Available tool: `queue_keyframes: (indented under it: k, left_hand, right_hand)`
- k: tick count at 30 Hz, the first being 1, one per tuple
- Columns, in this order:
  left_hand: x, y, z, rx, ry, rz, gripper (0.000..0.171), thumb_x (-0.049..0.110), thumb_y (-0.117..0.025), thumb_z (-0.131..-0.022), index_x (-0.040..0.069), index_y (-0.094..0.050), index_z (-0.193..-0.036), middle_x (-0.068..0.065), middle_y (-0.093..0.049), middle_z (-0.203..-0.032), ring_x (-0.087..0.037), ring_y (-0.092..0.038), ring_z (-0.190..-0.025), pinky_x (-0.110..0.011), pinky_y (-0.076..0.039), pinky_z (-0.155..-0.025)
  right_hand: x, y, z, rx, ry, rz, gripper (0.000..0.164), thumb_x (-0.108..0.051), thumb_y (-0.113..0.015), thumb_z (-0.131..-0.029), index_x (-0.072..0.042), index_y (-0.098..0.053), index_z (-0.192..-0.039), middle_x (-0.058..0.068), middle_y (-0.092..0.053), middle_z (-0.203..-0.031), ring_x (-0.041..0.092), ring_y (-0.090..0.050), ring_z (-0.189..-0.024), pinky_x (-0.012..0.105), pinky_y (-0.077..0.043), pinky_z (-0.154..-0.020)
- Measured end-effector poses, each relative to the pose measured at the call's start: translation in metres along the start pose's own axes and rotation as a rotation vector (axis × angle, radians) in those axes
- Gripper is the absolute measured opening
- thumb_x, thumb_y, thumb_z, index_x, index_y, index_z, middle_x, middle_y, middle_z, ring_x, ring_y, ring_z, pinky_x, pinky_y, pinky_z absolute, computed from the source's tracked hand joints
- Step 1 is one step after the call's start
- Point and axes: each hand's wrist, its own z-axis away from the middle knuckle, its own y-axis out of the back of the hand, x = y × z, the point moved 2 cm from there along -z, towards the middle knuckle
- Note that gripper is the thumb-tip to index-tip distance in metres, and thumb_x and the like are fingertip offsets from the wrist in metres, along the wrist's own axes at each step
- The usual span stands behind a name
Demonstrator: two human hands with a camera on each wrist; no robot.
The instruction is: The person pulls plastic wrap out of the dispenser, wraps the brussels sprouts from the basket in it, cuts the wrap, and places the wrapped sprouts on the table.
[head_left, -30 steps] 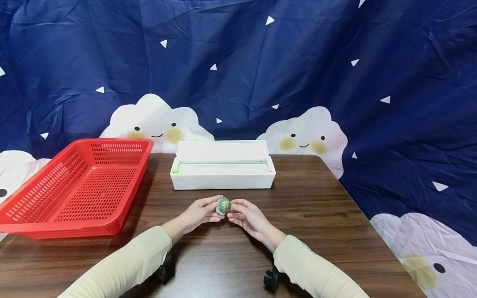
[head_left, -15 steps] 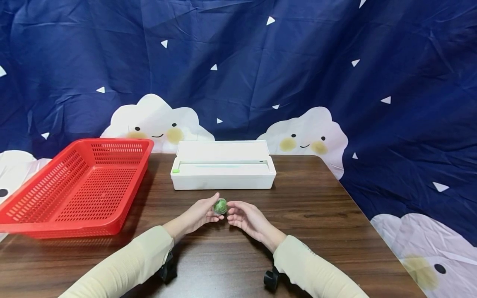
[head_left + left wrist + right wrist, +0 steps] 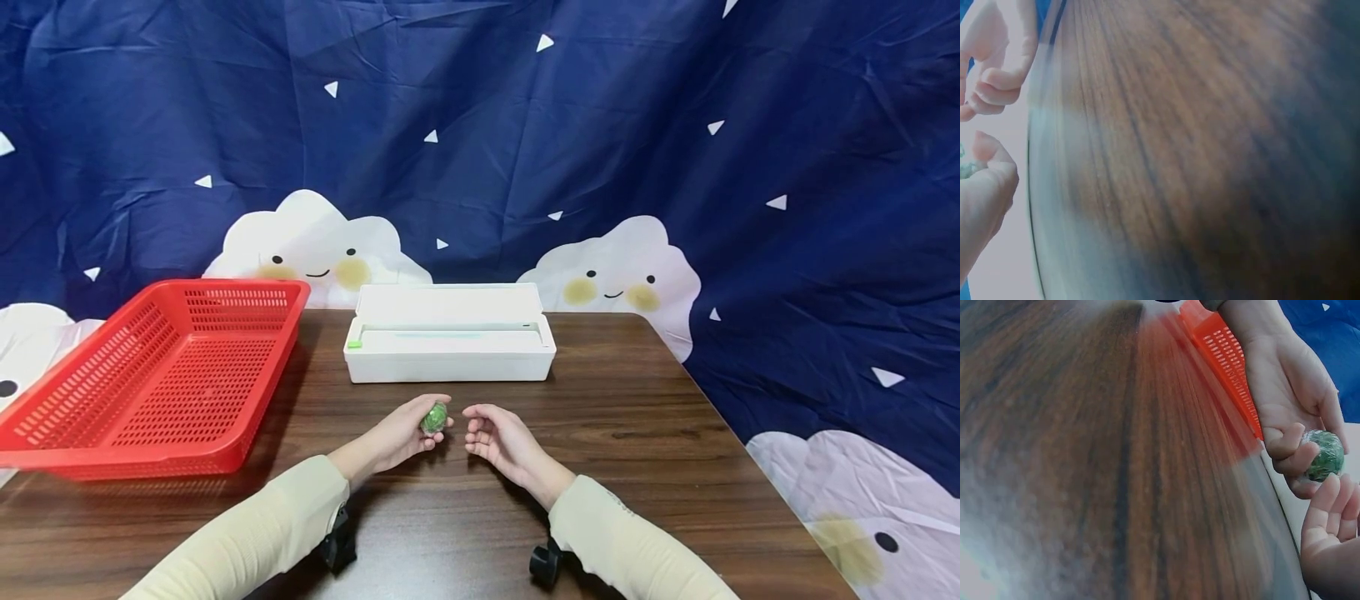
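Note:
A small round green thing (image 3: 433, 419), wrapped in clear film, sits in my left hand (image 3: 392, 439), whose thumb and fingers grip it. The right wrist view shows the wrinkled shiny film on the green thing (image 3: 1325, 456) closely, with the left hand's fingers (image 3: 1300, 459) curled round it. What the green thing is inside the film, I cannot tell. A short gap to the right, my right hand (image 3: 508, 443) is raised with loosely curled fingers and holds nothing.
Behind the hands stands a long white box (image 3: 450, 367) with its lid (image 3: 450, 304) raised and a roll inside. A red perforated basket (image 3: 255, 400) is at the left of the brown wooden table (image 3: 637, 500). A dark blue cloud-print cloth hangs behind.
The left hand has drawn the green thing slightly left and closed its thumb over it. The right hand has let go of it and now stands apart.

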Motion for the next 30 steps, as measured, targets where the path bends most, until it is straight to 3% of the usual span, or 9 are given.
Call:
queue_keyframes:
  k: [8, 13, 23, 30]
  left_hand:
    - [-0.0004, 0.0002, 0.0017, 0.069, 0.012, 0.055, 0.032, 0.021, -0.019, -0.103, -0.003, -0.035, -0.115, -0.007, -0.044, -0.088, -0.008, -0.043, -0.065, -0.017, -0.036, -0.056]
    - [-0.0003, -0.0006, 0.0032, 0.065, 0.002, 0.05, 0.029, 0.021, -0.02, -0.103, -0.002, -0.036, -0.112, -0.005, -0.044, -0.083, -0.008, -0.042, -0.062, -0.016, -0.036, -0.055]
    - [-0.0002, -0.0026, 0.0035, 0.029, 0.001, 0.076, 0.032, 0.022, -0.02, -0.103, -0.003, -0.036, -0.116, -0.006, -0.044, -0.087, -0.01, -0.044, -0.067, -0.017, -0.036, -0.057]
    - [0.0002, -0.0044, 0.003, -0.017, 0.041, 0.093, 0.049, 0.032, -0.019, -0.103, -0.008, -0.029, -0.128, -0.009, -0.047, -0.098, -0.01, -0.045, -0.071, -0.018, -0.037, -0.061]
  right_hand:
    - [-0.0005, 0.001, 0.0003, 0.003, -0.014, 0.013, 0.016, -0.013, -0.046, -0.091, -0.008, -0.061, -0.086, -0.002, -0.052, -0.069, 0.01, -0.051, -0.061, 0.025, -0.047, -0.062]
    - [0.0, -0.0004, 0.0008, -0.033, -0.02, 0.015, 0.017, -0.013, -0.045, -0.093, -0.01, -0.06, -0.087, -0.002, -0.052, -0.069, 0.009, -0.051, -0.061, 0.024, -0.047, -0.061]
    - [0.003, -0.0005, 0.0004, -0.096, -0.019, 0.044, 0.014, -0.014, -0.046, -0.095, -0.007, -0.057, -0.099, -0.002, -0.053, -0.072, 0.01, -0.052, -0.064, 0.024, -0.047, -0.063]
    - [0.0031, -0.0009, 0.0009, -0.12, -0.006, 0.053, 0.014, -0.013, -0.046, -0.095, -0.007, -0.057, -0.102, -0.001, -0.053, -0.073, 0.009, -0.052, -0.064, 0.024, -0.048, -0.064]
